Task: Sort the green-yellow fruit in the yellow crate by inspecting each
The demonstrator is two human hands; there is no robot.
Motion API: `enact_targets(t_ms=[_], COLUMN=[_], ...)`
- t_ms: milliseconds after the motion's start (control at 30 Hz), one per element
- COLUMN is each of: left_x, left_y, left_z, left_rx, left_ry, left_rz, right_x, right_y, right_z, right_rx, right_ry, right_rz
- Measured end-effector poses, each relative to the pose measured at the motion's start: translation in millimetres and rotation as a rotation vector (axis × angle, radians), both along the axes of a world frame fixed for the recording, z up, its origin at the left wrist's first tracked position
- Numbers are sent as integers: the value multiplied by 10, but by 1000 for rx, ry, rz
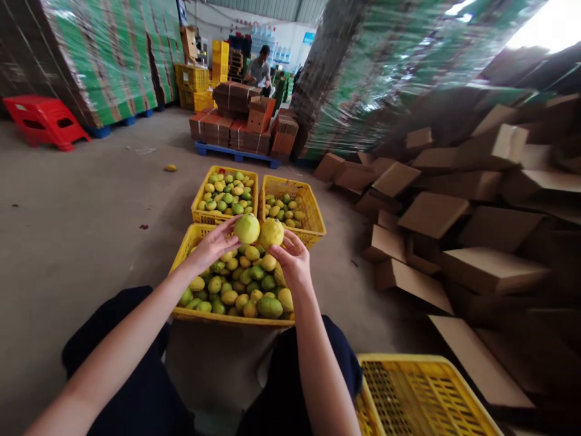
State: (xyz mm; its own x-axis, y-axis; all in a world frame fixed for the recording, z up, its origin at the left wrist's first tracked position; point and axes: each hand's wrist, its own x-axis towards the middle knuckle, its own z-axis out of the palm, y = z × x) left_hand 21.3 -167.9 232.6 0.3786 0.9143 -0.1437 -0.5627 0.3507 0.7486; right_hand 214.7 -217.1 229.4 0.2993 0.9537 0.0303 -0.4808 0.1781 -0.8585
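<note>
My left hand is closed round a green-yellow fruit, and my right hand grips a yellower fruit beside it. The two fruits are side by side, close together, above a yellow crate full of green and yellow fruits. Behind the hands, a second crate at the left is well filled with fruits. The crate at the right holds fewer, gathered toward its left side.
At the lower right stands another yellow crate. Cardboard boxes lie heaped on the right. A blue pallet bears stacked cardboard; a person is behind it. A red stool and a loose fruit are on the left floor.
</note>
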Motion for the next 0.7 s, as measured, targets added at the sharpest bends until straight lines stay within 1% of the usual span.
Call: enact_targets(t_ms=[167, 333, 433, 533, 600, 700], left_x=[2, -30, -23, -13, -10, 2], left_y=[5, 20, 32, 44, 45, 30], left_z=[-17, 8, -8, -52, -80, -96], left_rx=[-33, 10, 4, -15, 20, 130], left_ry=[-18, -65, -64, -16, 22, 87], left_rz=[0, -51, -16, 21, 16, -6], right_x=[-5, 60, 79, 56, 21, -39], right_y=[-3, 39, 56, 58, 52, 29], right_z=[12, -46, -74, -79, -64, -16], right_rx=[-39, -62, -69, -72, -81, -110], right_ry=[76, 133, 153, 173, 187, 203], right_rz=[10, 82, 82, 80, 100, 160])
